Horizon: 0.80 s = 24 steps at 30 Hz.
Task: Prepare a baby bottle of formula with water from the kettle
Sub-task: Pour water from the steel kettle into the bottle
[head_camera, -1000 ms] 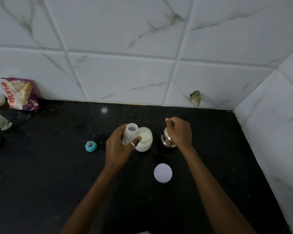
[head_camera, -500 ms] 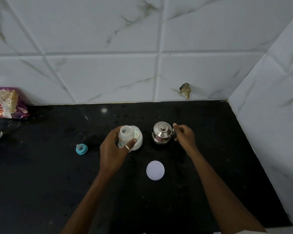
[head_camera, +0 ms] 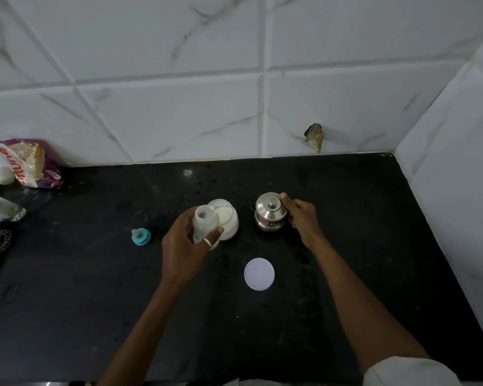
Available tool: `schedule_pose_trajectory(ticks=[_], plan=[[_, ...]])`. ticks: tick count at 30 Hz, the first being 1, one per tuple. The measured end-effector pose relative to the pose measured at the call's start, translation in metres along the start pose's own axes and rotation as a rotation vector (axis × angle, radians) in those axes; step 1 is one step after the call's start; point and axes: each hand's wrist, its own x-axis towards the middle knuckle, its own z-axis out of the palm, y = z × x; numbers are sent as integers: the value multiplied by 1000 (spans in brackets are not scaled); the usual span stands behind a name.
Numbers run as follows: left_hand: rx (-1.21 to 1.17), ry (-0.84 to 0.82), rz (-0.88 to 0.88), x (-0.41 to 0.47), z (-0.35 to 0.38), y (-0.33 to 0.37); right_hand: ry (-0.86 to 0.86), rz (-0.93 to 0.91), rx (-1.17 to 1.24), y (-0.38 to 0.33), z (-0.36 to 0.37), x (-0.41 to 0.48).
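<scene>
The open baby bottle point(head_camera: 205, 220) is held upright near the middle of the black countertop point(head_camera: 95, 302), the left hand point(head_camera: 183, 252) curled round it. It is just in front of the open formula jar point(head_camera: 229, 221). To the right, the right hand point(head_camera: 301, 218) grips the steel kettle point(head_camera: 269, 214) at its side. The jar's white lid point(head_camera: 259, 273) lies nearer the front edge, and the teal nipple point(head_camera: 140, 236) lies to the left.

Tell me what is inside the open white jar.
Pale powder and what looks like a scoop show inside the white jar. The bottle in the left hand covers its near-left part.
</scene>
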Motion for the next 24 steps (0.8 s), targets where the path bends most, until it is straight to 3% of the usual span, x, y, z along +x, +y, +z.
schedule_pose_trajectory(ticks=[6, 13, 18, 24], plan=[[-21, 8, -26, 1, 2, 1, -28, 2, 18, 0, 3, 0], [-39, 23, -9, 6, -4, 1, 69, 84, 180, -17, 12, -8], [-88, 30, 9, 12, -11, 6, 61, 4, 299, -63, 23, -25], [-150, 63, 50, 24, -26, 12, -19, -162, 274, -138, 44, -56]])
